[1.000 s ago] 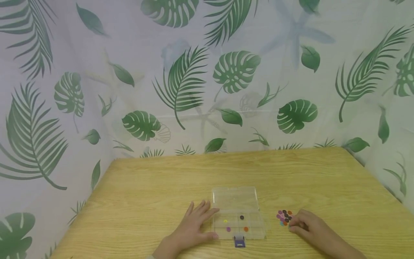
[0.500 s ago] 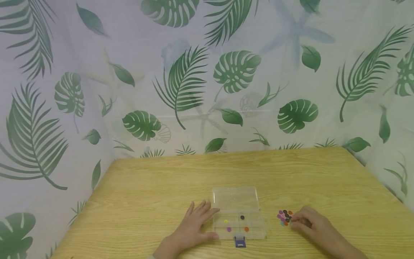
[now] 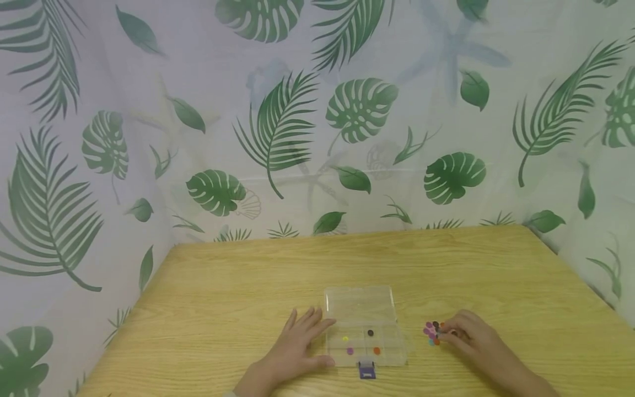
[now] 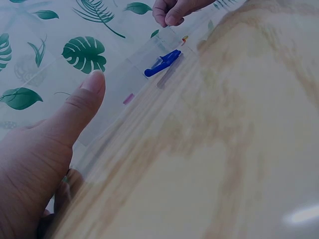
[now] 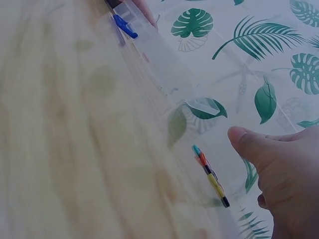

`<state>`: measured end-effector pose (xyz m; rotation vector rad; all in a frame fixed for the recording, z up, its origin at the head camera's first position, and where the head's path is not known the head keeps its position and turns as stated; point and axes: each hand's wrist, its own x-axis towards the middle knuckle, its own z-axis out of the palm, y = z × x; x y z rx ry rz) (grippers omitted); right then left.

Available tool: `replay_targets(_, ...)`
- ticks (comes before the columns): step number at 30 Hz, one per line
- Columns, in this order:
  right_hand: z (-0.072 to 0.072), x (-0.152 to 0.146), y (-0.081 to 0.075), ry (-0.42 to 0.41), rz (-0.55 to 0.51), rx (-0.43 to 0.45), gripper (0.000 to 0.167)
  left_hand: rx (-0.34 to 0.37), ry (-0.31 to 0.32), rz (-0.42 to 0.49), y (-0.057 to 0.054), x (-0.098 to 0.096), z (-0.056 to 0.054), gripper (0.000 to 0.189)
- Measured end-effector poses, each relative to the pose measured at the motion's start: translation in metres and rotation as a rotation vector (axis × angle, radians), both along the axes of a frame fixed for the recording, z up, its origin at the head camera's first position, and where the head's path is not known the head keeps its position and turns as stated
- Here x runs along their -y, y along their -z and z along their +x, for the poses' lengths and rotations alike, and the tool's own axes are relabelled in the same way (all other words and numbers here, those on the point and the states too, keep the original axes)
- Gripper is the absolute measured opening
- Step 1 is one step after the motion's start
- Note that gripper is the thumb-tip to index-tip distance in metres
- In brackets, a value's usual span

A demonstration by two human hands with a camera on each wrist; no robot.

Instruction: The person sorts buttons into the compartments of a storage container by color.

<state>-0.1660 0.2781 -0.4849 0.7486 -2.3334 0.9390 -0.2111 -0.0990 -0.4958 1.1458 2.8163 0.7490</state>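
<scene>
A clear plastic compartment box lies with its lid back and a blue latch at the front. Inside sit small round pieces: a yellow one, a black one, a purple one and an orange one. My left hand rests along the box's left side, fingers spread, thumb at its front corner. My right hand has curled fingertips at a small pile of coloured round pieces, partly covering it. Whether a piece is between those fingertips cannot be made out.
A wood-grain table carries the box and the pile. Behind it and at both sides hangs a white cloth printed with green leaves. The pile lies a short way right of the box.
My right hand has shifted slightly left, its fingertips now over the right part of the pile. The left hand and the box stay in place.
</scene>
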Motion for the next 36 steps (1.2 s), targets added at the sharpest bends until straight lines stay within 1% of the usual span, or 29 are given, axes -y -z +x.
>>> replay_targets(4,-0.001,0.006,-0.003,0.005,0.008,0.022,0.027,0.007,0.001,0.005,0.001,0.000,0.000,0.069)
replay_targets(10,-0.004,0.010,-0.002,-0.031,0.029,-0.031,0.030,0.006,0.002,0.000,0.000,0.000,0.000,0.069)
replay_targets(16,-0.007,0.018,-0.004,-0.008,0.031,0.013,0.024,0.006,0.000,-0.004,-0.001,0.000,-0.001,0.070)
replay_targets(18,-0.009,0.023,-0.004,-0.004,0.034,0.000,0.024,0.011,0.001,-0.003,0.000,0.000,-0.001,0.070)
replay_targets(26,-0.019,0.041,-0.005,-0.070,0.018,-0.048,0.025,0.019,0.002,0.001,-0.002,0.000,0.000,0.070)
replay_targets(32,-0.026,0.052,-0.004,-0.142,0.014,-0.112,0.026,0.031,0.005,0.005,-0.003,0.000,0.001,0.070)
replay_targets(36,-0.025,0.059,-0.006,-0.137,0.011,-0.075,0.024,0.038,0.001,0.000,-0.004,0.001,0.001,0.070)
